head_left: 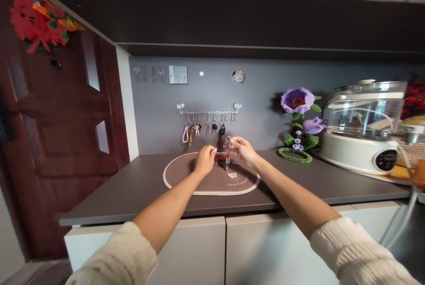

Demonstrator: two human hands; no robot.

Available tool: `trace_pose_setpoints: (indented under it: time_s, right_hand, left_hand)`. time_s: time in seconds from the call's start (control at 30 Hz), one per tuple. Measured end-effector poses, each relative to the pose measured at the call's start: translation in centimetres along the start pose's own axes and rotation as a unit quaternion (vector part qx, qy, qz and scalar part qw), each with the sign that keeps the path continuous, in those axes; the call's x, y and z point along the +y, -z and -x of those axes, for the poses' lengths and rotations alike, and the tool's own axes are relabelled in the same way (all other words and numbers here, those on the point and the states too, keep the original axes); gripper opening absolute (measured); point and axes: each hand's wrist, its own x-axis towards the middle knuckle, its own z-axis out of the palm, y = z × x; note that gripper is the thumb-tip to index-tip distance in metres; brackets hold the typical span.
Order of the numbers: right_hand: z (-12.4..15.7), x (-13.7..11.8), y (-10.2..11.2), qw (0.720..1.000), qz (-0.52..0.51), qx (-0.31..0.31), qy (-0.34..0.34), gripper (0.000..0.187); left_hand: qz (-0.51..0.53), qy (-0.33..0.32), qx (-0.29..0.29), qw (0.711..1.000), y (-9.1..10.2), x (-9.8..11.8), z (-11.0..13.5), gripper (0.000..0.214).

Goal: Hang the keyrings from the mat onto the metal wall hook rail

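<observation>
My right hand (245, 151) pinches a metal key ring (228, 139) above the oval brown mat (184, 174). Below the ring hangs a red strip (228, 151), with a silvery piece at its lower end. My left hand (206, 159) is closed at the left of these hanging pieces; a dark reddish piece runs from its fingertips toward them, and what exactly it grips is partly hidden. Behind both hands, a clear hook rack (209, 113) on the wall carries several key sets, including a pink loop (185, 134) and a brown fob (222, 142).
To the right stand a purple knitted flower (298, 100) with a green ring base (295, 155) and a white appliance (353, 152) with a clear top and a cord. A shelf (232, 15) overhangs the counter (133, 187). At left is a dark red door (63, 152).
</observation>
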Motion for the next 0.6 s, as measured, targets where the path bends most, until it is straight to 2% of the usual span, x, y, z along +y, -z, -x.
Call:
trace_pose_setpoints:
  time_s: [0.2,0.4,0.6]
  right_hand:
    - [-3.1,-2.0,0.1,0.998,0.0,0.06,0.013,0.006]
    - [-6.6,-3.5,-0.5,0.99,0.015,0.138,0.013,0.005]
    - [-9.3,-3.9,-1.2,0.982,0.028,0.185,0.004,0.01]
  left_hand:
    - [-0.03,0.016,-0.007,0.999,-0.1,-0.4,-0.2,0.023]
    - [-0.032,0.029,-0.003,0.999,-0.3,-0.7,-0.2,0.022]
    - [-0.02,0.048,0.002,0.999,-0.5,-1.0,-0.4,0.022]
